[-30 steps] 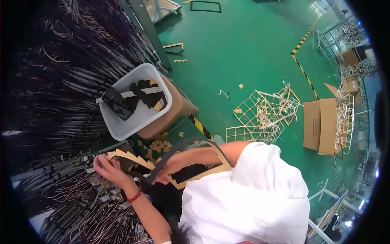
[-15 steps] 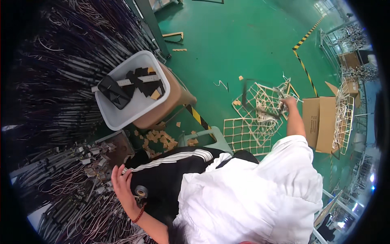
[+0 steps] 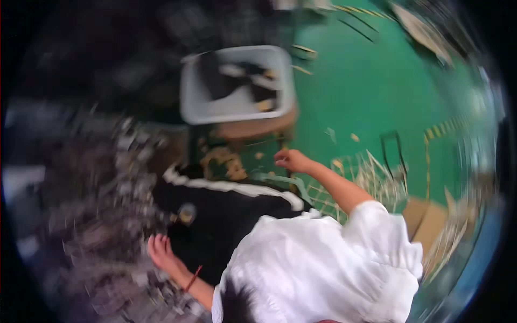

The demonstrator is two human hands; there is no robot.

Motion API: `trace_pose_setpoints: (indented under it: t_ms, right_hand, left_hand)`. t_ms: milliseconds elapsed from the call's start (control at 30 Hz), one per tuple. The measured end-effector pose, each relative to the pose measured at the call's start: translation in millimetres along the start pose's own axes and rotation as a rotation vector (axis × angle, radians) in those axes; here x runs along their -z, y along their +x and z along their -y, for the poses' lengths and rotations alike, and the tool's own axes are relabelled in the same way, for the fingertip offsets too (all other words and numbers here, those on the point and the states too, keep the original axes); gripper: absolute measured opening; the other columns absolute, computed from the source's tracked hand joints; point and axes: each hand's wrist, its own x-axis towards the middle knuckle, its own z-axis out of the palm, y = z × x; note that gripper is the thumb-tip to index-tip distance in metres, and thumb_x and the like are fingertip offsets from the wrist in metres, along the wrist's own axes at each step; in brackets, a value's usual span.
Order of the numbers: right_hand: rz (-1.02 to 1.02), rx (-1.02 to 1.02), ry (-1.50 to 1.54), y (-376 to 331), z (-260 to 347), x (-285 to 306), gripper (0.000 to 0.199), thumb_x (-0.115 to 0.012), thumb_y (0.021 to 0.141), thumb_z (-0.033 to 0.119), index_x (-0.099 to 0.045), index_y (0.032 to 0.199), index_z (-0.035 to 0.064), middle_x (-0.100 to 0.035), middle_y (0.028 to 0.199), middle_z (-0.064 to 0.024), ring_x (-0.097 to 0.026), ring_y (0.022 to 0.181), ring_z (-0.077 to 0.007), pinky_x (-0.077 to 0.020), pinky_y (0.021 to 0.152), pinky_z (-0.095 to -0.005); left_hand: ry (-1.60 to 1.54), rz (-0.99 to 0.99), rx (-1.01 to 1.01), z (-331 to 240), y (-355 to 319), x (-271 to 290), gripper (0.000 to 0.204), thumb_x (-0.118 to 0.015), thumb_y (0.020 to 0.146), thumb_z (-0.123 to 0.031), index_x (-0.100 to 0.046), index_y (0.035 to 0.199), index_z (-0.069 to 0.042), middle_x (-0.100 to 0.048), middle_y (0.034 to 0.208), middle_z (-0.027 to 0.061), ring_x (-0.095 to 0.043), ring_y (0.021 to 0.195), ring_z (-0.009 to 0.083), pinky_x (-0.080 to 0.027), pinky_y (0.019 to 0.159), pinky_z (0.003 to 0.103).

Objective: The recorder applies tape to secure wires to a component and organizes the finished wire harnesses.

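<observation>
My right hand (image 3: 290, 160) is in the air short of the white tub, its fingers loosely bent and somewhat apart, with nothing visible in them. My left hand (image 3: 161, 253) has its fingers stretched out and hangs beside my dark-trousered leg, over the blurred bundles of cables (image 3: 107, 215); it holds nothing visible. A roll of grey tape (image 3: 187, 212) lies by my leg, above the left hand. Beyond both hands stands the white plastic tub (image 3: 237, 114), with black flat pieces (image 3: 215, 81) and tan scraps inside. Motion blur hides finer detail.
Cream-coloured netting (image 3: 355, 175) lies on the green floor (image 3: 344, 97) at right, with a thin black frame (image 3: 395, 156) by it. A cardboard box (image 3: 425, 218) stands further right. Tan scraps (image 3: 226, 161) are scattered below the tub, near a pale green stool (image 3: 293, 183).
My right hand has left the netting and swung left toward the tub. The black frame, blurred before, now rests by the netting. The view has turned left; my left hand stays beside my leg.
</observation>
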Motion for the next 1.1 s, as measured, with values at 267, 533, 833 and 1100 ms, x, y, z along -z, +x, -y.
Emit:
trace_pose_setpoints:
  t_ms: [267,533,833,1100]
  right_hand:
    - [0.179,0.444,0.084,33,234,-17,0.018,-0.064,0.086,0.006,-0.067,0.103,-0.0007,-0.067,0.090,-0.0120,-0.065,0.078,-0.0192,-0.0511,0.073,-0.0291]
    - [0.410,0.846,-0.372,46,339,-99,0.075,-0.077,0.069,0.003,-0.048,0.137,0.0116,-0.043,0.140,-0.0147,-0.044,0.129,-0.0336,-0.0433,0.100,-0.0393]
    - [0.586,0.985,-0.737,62,330,-146,0.077,-0.075,0.066,0.001,-0.048,0.138,0.0083,-0.054,0.131,-0.0168,-0.047,0.125,-0.0359,-0.0370,0.106,-0.0429]
    - [0.318,0.988,-0.725,103,293,-155,0.064,-0.077,0.081,0.023,-0.050,0.137,0.0076,-0.053,0.129,-0.0177,-0.054,0.118,-0.0332,-0.0437,0.098,-0.0455]
  left_hand:
    - [-0.106,-0.582,0.078,75,-112,109,0.023,-0.056,0.097,-0.011,-0.056,0.118,0.001,-0.065,0.099,0.0098,-0.063,0.084,0.0141,-0.053,0.082,0.028]
    - [-0.062,-1.063,0.180,141,-245,134,0.018,-0.052,0.098,-0.009,-0.059,0.111,0.000,-0.064,0.095,0.0059,-0.059,0.082,0.0111,-0.050,0.078,0.026]
    - [0.319,-1.136,0.495,252,-372,90,0.021,-0.058,0.095,-0.015,-0.059,0.111,-0.002,-0.063,0.104,0.0116,-0.060,0.096,0.0234,-0.049,0.087,0.034]
    - [0.335,-1.167,1.243,347,-487,75,0.057,-0.074,0.077,-0.020,-0.052,0.126,-0.003,-0.054,0.127,0.0214,-0.055,0.115,0.0374,-0.047,0.097,0.043]
